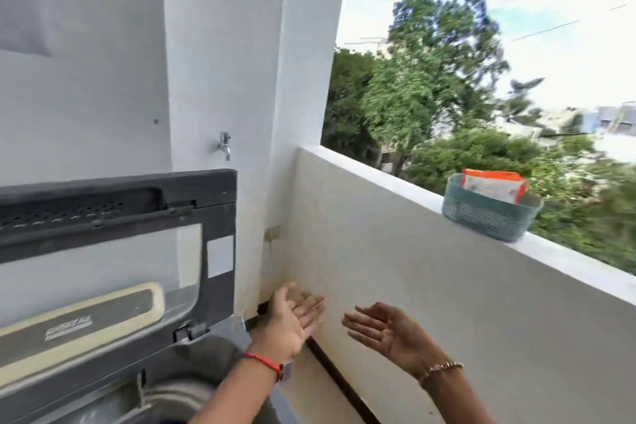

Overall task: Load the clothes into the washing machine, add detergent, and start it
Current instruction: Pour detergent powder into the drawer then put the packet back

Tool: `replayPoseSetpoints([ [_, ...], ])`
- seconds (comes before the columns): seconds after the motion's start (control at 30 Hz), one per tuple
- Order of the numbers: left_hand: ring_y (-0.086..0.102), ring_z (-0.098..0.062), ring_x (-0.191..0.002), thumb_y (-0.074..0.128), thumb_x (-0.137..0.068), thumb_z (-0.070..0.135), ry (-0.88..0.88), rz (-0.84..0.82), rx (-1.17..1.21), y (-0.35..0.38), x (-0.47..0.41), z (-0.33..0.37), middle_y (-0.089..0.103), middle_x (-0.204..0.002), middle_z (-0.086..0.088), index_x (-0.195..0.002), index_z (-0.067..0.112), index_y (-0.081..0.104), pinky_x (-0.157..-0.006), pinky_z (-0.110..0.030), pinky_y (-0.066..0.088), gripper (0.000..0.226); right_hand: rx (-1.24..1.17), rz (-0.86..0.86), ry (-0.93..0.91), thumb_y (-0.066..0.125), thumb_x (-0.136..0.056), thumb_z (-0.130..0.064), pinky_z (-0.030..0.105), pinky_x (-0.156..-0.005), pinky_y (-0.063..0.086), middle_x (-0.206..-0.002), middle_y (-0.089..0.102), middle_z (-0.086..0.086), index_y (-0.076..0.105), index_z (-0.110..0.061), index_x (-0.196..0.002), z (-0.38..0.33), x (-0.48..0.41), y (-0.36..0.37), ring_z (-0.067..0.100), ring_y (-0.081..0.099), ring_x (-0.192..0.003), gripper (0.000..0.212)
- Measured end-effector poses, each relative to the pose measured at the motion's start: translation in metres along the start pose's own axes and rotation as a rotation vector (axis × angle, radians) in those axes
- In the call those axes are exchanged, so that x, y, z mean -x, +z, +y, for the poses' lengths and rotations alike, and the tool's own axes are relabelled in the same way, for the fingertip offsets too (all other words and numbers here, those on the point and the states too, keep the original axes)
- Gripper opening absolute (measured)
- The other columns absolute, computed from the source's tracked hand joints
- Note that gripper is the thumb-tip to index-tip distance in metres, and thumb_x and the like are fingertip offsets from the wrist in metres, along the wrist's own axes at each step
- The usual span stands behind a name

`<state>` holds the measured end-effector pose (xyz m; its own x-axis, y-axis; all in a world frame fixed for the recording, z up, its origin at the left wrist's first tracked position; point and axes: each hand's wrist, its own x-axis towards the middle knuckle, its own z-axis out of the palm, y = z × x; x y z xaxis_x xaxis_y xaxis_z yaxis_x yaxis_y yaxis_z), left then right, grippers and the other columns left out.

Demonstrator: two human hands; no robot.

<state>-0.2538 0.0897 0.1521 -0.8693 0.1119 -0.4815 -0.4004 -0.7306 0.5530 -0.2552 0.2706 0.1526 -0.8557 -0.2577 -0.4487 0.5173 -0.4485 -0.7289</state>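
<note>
- The washing machine (137,372) sits at the bottom left, and its dark lid (117,251) stands up, open.
- The left hand (292,320) is open and holds nothing.
- The right hand (389,330) is open too, palm up, holding nothing.
- The orange detergent packet (492,184) sits in a green basket (488,217) on the balcony wall (378,179), well apart from both hands.

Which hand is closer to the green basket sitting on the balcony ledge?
The right hand. It is open, below and left of the green basket in the picture, well short of it. The left hand, also open, is farther left, beside the washing machine's raised lid.
</note>
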Motion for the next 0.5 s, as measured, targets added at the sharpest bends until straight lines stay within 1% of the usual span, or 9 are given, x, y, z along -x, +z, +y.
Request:
replayPoseSetpoints([
  [0.07,0.057,-0.028,-0.079,0.038,-0.093,0.027,-0.014,-0.071,-0.044,0.047,-0.017,-0.008,0.069,-0.070,-0.016,-0.079,0.006,0.052,-0.072,-0.033,0.042,0.028,-0.008,0.051,-0.082,0.043,-0.085,-0.005,0.040,-0.054,0.059,-0.082,0.069,0.026,0.057,0.011,-0.094,-0.041,0.016,-0.027,0.036,0.070,-0.068,0.022],
  [0.1,0.058,-0.028,-0.079,0.038,-0.092,0.025,-0.016,-0.095,-0.067,0.066,-0.026,-0.010,0.069,-0.066,-0.015,-0.079,0.007,0.053,-0.072,-0.033,0.043,0.027,-0.001,0.076,-0.114,0.041,-0.088,-0.005,0.040,-0.054,0.059,-0.082,0.070,0.026,0.056,0.010,-0.094,-0.059,0.022,-0.036,0.035,0.070,-0.067,0.023],
  [0.13,0.058,-0.028,-0.079,0.038,-0.092,0.024,-0.025,-0.129,-0.096,0.091,-0.035,-0.015,0.069,-0.069,-0.015,-0.080,0.007,0.053,-0.072,-0.034,0.043,0.026,0.007,0.103,-0.160,0.041,-0.089,-0.006,0.040,-0.054,0.059,-0.080,0.070,0.025,0.056,0.009,-0.094,-0.080,0.028,-0.050,0.035,0.070,-0.066,0.022],
  [0.17,0.058,-0.028,-0.079,0.038,-0.092,0.023,-0.031,-0.157,-0.124,0.115,-0.043,-0.019,0.067,-0.076,-0.015,-0.080,0.007,0.053,-0.072,-0.035,0.044,0.025,0.019,0.125,-0.205,0.041,-0.090,-0.006,0.040,-0.054,0.059,-0.079,0.070,0.024,0.057,0.008,-0.093,-0.101,0.032,-0.065,0.034,0.070,-0.066,0.022],
  [0.23,0.058,-0.028,-0.082,0.038,-0.093,0.022,-0.035,-0.194,-0.175,0.160,-0.064,-0.028,0.062,-0.086,-0.015,-0.082,0.006,0.053,-0.078,-0.039,0.045,0.025,0.059,0.184,-0.294,0.042,-0.091,-0.007,0.039,-0.056,0.059,-0.078,0.071,0.022,0.056,0.006,-0.092,-0.147,0.035,-0.092,0.033,0.070,-0.065,0.019],
  [0.33,0.054,-0.031,-0.102,0.037,-0.095,0.022,-0.019,-0.230,-0.246,0.227,-0.101,-0.036,0.061,-0.091,-0.015,-0.089,0.004,0.055,-0.091,-0.039,0.041,0.026,0.127,0.298,-0.448,0.046,-0.091,-0.007,0.034,-0.055,0.059,-0.085,0.067,0.021,0.056,0.004,-0.091,-0.216,0.026,-0.128,0.029,0.070,-0.066,0.015],
  [0.4,0.050,-0.031,-0.117,0.038,-0.095,0.022,0.017,-0.253,-0.313,0.268,-0.132,-0.042,0.059,-0.104,-0.015,-0.103,0.002,0.056,-0.098,-0.038,0.038,0.027,0.140,0.378,-0.585,0.048,-0.091,-0.006,0.029,-0.053,0.059,-0.088,0.063,0.020,0.056,0.003,-0.088,-0.259,0.011,-0.147,0.027,0.066,-0.069,0.012],
  [0.47,0.046,-0.030,-0.125,0.041,-0.096,0.020,0.077,-0.270,-0.378,0.307,-0.160,-0.049,0.056,-0.116,-0.015,-0.114,0.002,0.056,-0.102,-0.036,0.036,0.030,0.144,0.455,-0.726,0.051,-0.089,-0.003,0.022,-0.053,0.057,-0.089,0.062,0.018,0.057,0.005,-0.095,-0.296,-0.004,-0.164,0.024,0.062,-0.074,0.011],
  [0.5,0.046,-0.029,-0.125,0.043,-0.095,0.019,0.114,-0.273,-0.412,0.325,-0.174,-0.051,0.056,-0.117,-0.014,-0.112,0.003,0.057,-0.103,-0.036,0.036,0.027,0.163,0.493,-0.788,0.053,-0.089,-0.002,0.019,-0.055,0.056,-0.092,0.062,0.017,0.057,0.006,-0.101,-0.313,-0.011,-0.171,0.023,0.061,-0.078,0.015],
])
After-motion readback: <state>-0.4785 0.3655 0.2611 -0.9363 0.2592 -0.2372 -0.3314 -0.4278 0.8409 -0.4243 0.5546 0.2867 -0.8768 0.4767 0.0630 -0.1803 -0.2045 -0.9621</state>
